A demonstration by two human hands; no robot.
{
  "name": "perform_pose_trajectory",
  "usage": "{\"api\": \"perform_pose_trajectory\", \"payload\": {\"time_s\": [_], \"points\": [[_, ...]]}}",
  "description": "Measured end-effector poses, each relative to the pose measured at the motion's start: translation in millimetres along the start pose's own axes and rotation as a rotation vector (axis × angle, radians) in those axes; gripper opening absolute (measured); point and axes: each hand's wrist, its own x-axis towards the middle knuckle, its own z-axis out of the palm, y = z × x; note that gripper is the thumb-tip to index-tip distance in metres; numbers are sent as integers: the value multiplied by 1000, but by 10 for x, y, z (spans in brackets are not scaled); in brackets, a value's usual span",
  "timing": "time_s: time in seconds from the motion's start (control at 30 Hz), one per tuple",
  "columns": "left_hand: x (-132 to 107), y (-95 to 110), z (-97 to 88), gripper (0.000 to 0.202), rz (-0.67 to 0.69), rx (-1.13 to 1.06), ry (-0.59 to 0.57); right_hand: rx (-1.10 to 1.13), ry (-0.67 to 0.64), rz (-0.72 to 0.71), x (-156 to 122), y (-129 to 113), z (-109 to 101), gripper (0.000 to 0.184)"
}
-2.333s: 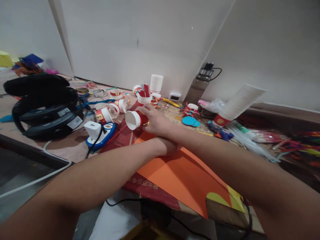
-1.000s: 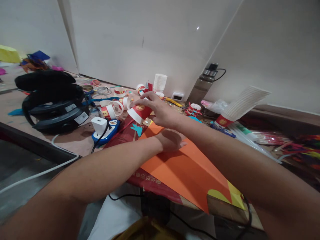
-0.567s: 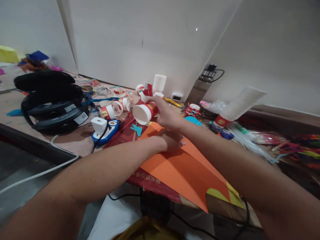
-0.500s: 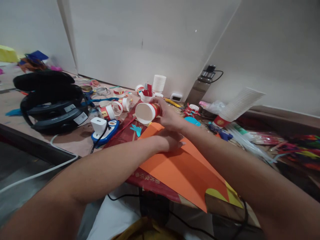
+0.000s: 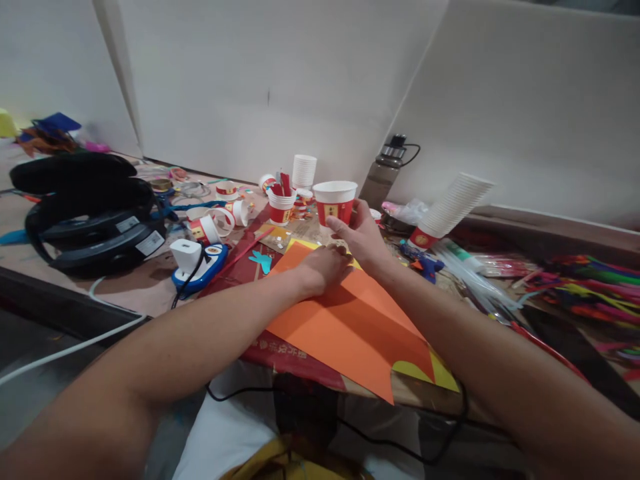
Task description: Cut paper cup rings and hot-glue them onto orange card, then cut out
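My right hand (image 5: pixel 357 233) grips a red-and-white paper cup (image 5: pixel 334 193), its thumb on the near side and its fingers around the right side. The cup is upright, rim up, above the far end of the sheets. My left hand (image 5: pixel 327 267) lies on a sheet of orange paper (image 5: pixel 345 330), fingers pointing right and partly hidden. Below the orange paper, yellow paper (image 5: pixel 443 373) shows at its right and far edges. The orange sheet has a curved cut-out at its near right corner. A small light-blue paper cut-out (image 5: pixel 261 261) lies to the left.
A cup of red sticks (image 5: pixel 282 205), stacked cups (image 5: pixel 304 171) and cut cups (image 5: pixel 205 230) stand behind. At left are a black headset (image 5: pixel 100 223) and a blue power strip (image 5: pixel 200 267). A bottle (image 5: pixel 384 172), a leaning cup stack (image 5: pixel 453 207) and a glue gun (image 5: pixel 424 261) are at right.
My right hand has turned the paper cup from lying sideways to upright and moved it right. My left hand has stayed on the orange paper. The view has shifted slightly right.
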Motion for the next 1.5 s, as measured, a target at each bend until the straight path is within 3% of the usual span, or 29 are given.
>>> {"api": "perform_pose_trajectory", "payload": {"time_s": [0.23, 0.47, 0.53, 0.67, 0.8, 0.9, 1.03, 1.2, 1.33, 1.5], "points": [[-78, -131, -18, 23, -24, -192, 140, 4, 237, 34, -168, 38, -323, 58], [-49, -192, 34, 20, -178, -598, 283, -40, 223, -54, -342, 288, -457, 66], [-50, -190, 13, 26, -153, -787, 306, -67, 211, -33, -374, 345, -467, 64], [-49, -151, 6, 60, 13, -1153, 341, -63, 202, -45, -416, 392, -460, 65], [-38, -87, 32, 75, 19, -1094, 418, -61, 108, -112, -484, 339, -410, 58], [-48, -61, 15, 75, 2, -966, 517, -76, 61, -157, -532, 285, -382, 58], [-87, -56, -49, 69, 82, -773, 616, -156, 59, -224, -557, 253, -389, 58], [-89, -26, -111, 65, 22, -802, 589, -198, 40, -262, -560, 263, -399, 59], [-68, -8, -102, 62, -105, -1141, 518, -220, 8, -98, -579, 242, -392, 53], [-84, 9, -39, 59, -208, -1515, 325, -301, -27, 60, -605, 182, -403, 50]]}}
